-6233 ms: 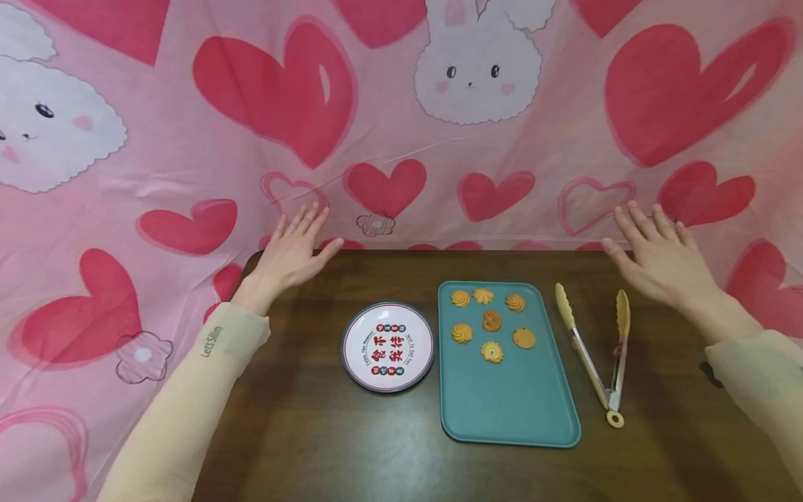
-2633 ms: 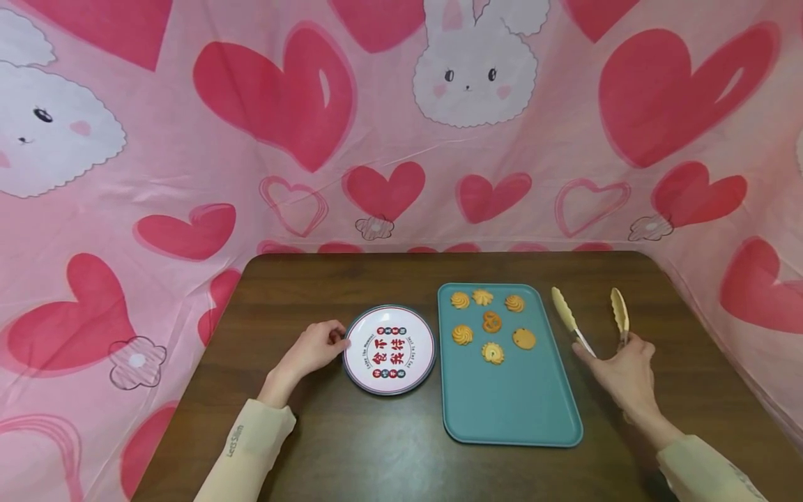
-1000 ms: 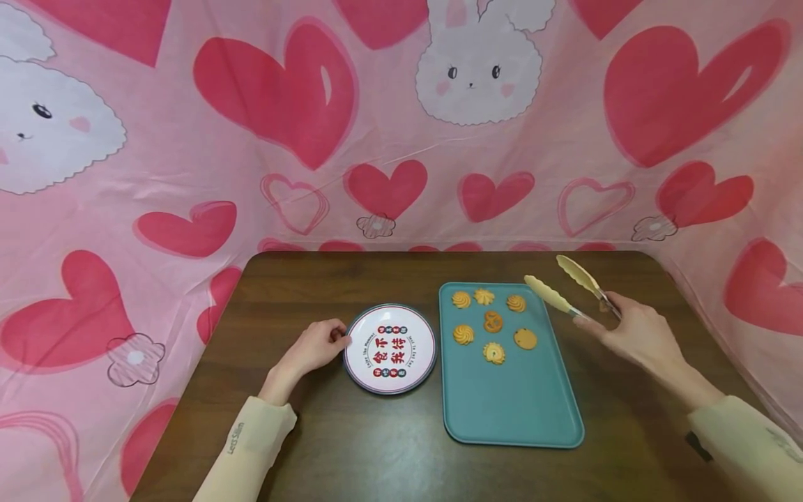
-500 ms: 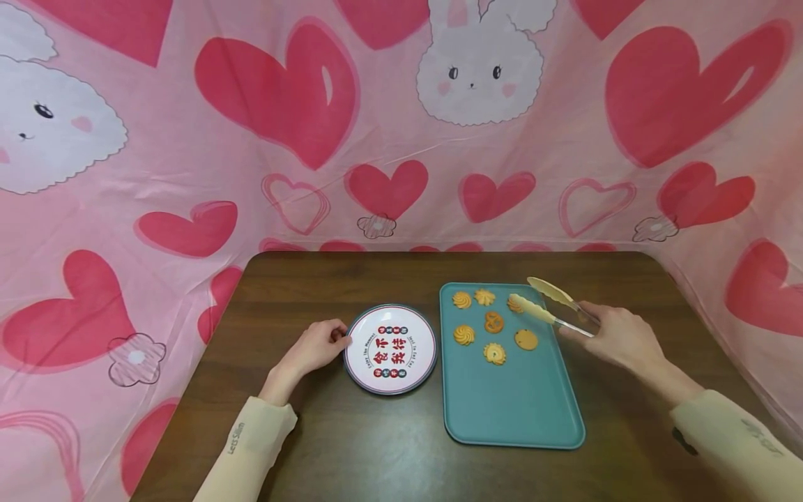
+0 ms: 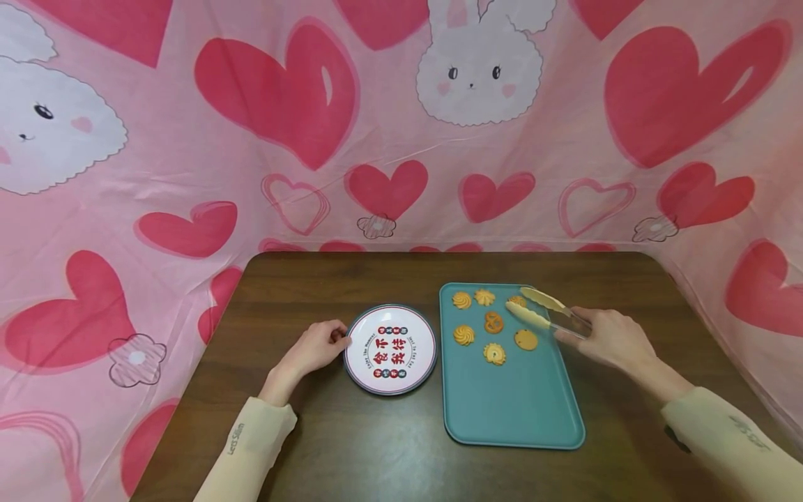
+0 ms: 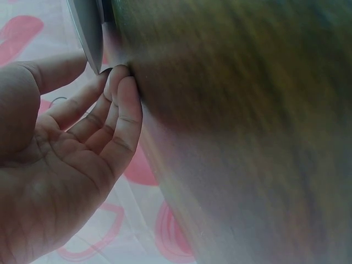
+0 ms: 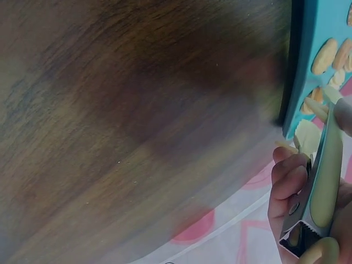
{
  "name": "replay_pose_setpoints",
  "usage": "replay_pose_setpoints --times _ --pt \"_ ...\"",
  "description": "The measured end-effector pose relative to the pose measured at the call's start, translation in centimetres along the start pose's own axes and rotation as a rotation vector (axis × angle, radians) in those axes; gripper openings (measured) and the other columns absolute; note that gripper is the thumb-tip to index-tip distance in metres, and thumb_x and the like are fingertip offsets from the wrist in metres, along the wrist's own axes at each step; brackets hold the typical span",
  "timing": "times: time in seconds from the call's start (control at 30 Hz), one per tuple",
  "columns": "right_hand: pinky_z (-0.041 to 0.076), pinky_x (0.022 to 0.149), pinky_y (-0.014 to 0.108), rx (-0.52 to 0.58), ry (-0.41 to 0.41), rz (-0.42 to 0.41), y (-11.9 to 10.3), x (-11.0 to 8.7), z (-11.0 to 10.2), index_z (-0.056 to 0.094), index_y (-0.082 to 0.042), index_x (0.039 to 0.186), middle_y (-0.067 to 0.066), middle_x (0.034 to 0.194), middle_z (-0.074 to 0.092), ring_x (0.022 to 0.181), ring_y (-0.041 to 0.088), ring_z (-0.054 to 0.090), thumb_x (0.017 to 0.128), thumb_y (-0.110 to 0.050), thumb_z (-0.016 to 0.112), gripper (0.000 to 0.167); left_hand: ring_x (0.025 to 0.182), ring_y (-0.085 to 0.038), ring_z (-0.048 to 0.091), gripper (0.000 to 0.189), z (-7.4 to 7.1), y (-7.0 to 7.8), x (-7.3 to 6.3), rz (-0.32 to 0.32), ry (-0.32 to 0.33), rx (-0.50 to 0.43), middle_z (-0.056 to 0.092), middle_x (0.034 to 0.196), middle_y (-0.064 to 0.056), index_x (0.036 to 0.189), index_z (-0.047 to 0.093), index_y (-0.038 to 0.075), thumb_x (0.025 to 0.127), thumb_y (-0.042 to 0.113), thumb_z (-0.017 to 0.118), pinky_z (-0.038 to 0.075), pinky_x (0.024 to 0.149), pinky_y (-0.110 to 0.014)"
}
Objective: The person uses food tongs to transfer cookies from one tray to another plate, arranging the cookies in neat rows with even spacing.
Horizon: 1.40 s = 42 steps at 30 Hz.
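Behind everything hangs a pink cloth printed with red hearts and white rabbits point(image 5: 401, 125), beyond the far edge of my dark wooden tabletop point(image 5: 301, 439). On that lies my landmark, the rectangular teal tray with a raised rim point(image 5: 511, 415). Just left of the tray sits a round white plate with a dark rim and red lettering point(image 5: 390, 350). From the tray's right side, my long metal tongs with cream scalloped tips point(image 5: 530, 316) reach in over its far right corner, their arms parted.

My right hand point(image 5: 615, 339) is closed around the tongs, to the right of the tray. My left hand point(image 5: 314, 347), farther left, pinches the plate's edge between thumb and fingers.

I judge that I'm lining up to grip the round golden-brown cookie point(image 5: 518, 300) in the tray's far right part. It shows between the tips, partly covered, so I can't make out its whole pattern or whether they touch it. The next move calls for a gentle, even squeeze, clear of the flat round biscuit point(image 5: 525, 339) and the small brown pretzel point(image 5: 493, 321) nearby.
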State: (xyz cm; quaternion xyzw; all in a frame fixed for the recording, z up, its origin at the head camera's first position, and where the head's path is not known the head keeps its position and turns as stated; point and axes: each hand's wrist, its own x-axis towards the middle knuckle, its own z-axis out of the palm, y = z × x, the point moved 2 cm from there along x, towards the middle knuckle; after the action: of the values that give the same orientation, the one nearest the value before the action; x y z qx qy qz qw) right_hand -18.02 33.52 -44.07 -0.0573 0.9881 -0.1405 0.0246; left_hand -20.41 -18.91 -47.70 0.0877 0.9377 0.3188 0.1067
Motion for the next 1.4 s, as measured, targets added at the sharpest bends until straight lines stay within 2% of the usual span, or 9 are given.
replay_pose_setpoints --times 0.53,0.87,1.1,1.4 --pt "0.047 0.078 0.063 -0.014 -0.02 0.001 -0.4 0.3 0.1 0.053 0.007 0.137 0.032 0.119 0.062 0.099 0.047 0.062 0.086 -0.068 0.061 0.091 0.074 -0.019 0.052 0.021 0.0 0.0 -0.1 0.013 -0.006 0.004 0.058 0.082 -0.002 0.11 0.068 0.007 0.094 0.02 0.07 0.044 0.066 -0.033" --pt "0.049 0.073 0.059 -0.008 -0.013 -0.004 -0.3 0.3 -0.1 0.055 0.008 0.135 0.026 0.11 0.067 0.086 0.035 0.063 0.086 -0.064 0.065 0.087 0.073 -0.019 0.052 0.018 -0.1 0.1 -0.1 0.016 -0.009 0.001 0.058 0.081 -0.002 0.109 0.068 0.007 0.094 0.018 0.069 0.044 0.066 -0.033" --pt "0.05 0.067 0.053 -0.008 -0.013 -0.018 -0.3 0.3 -0.6 0.054 0.008 0.135 0.018 0.097 0.069 0.076 0.026 0.058 0.087 -0.063 0.065 0.087 0.073 -0.018 0.052 0.018 -0.1 0.1 -0.1 0.027 -0.009 0.006 0.058 0.081 -0.002 0.109 0.068 0.006 0.094 0.017 0.069 0.044 0.065 -0.033" --pt "0.049 0.072 0.058 0.002 0.061 -0.07 -1.3 0.8 -1.4 0.059 0.004 0.134 0.023 0.106 0.069 0.086 0.035 0.065 0.088 -0.062 0.064 0.08 0.073 -0.019 0.052 0.018 -0.2 0.1 -0.1 0.024 -0.011 0.004 0.057 0.081 -0.002 0.109 0.068 0.006 0.094 0.017 0.069 0.043 0.065 -0.033"
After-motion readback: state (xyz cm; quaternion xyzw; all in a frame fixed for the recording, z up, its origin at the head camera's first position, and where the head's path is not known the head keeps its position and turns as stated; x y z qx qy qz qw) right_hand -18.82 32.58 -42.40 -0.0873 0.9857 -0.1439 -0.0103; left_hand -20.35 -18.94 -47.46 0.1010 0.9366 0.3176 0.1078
